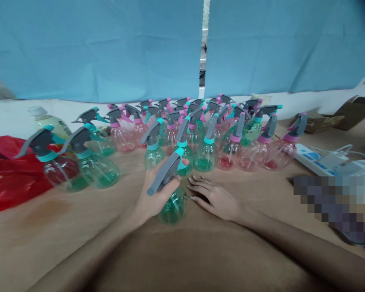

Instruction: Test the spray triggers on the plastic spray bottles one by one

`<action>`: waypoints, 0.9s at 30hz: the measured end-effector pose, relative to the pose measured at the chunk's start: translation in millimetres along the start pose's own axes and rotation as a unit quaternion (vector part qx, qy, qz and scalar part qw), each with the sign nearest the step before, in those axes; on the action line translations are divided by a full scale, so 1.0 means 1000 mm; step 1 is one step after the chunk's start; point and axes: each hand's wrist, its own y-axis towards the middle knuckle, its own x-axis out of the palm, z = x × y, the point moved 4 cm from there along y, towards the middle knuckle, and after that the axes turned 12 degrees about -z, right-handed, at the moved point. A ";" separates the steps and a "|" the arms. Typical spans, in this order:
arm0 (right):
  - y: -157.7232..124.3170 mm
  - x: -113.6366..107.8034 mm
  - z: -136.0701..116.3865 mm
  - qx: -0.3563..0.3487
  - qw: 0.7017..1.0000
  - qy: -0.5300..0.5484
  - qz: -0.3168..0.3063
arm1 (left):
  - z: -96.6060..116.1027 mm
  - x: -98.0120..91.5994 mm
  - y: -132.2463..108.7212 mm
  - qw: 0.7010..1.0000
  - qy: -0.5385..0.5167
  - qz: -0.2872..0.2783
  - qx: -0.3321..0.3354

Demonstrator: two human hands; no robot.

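Observation:
My left hand [152, 194] is closed round the neck of a green spray bottle [172, 205] with a grey trigger head and teal collar, standing on the brown table [63, 239] in front of me. My right hand [214, 196] lies flat on the table just right of that bottle, fingers stretched out and holding nothing. Behind both hands stand several more spray bottles [207, 152], green and pink, with grey triggers and teal or pink collars.
A red plastic bag [9, 174] lies at the left. A bottle with a white cap [47, 119] stands behind it. A white power strip with cables [325, 160] sits at the right, brown cardboard [349, 111] beyond it. A blue cloth [109, 44] hangs at the back.

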 end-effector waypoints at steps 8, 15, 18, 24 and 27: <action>0.000 0.000 0.001 -0.005 1.000 0.011 0.012 | -0.006 -0.002 0.001 1.000 -0.017 -0.025 0.006; 0.000 0.001 0.001 0.001 1.000 0.003 0.002 | 0.001 -0.006 0.003 1.000 -0.009 -0.024 0.018; 0.000 0.001 0.001 0.000 1.000 0.008 0.007 | 0.001 -0.006 0.003 0.999 -0.012 -0.023 0.022; 0.000 0.000 0.000 -0.006 1.000 0.014 0.016 | -0.002 -0.006 0.002 0.999 -0.022 -0.020 0.014; 0.000 0.000 0.000 -0.003 1.000 0.010 0.013 | -0.003 -0.006 0.002 1.000 -0.007 -0.010 0.020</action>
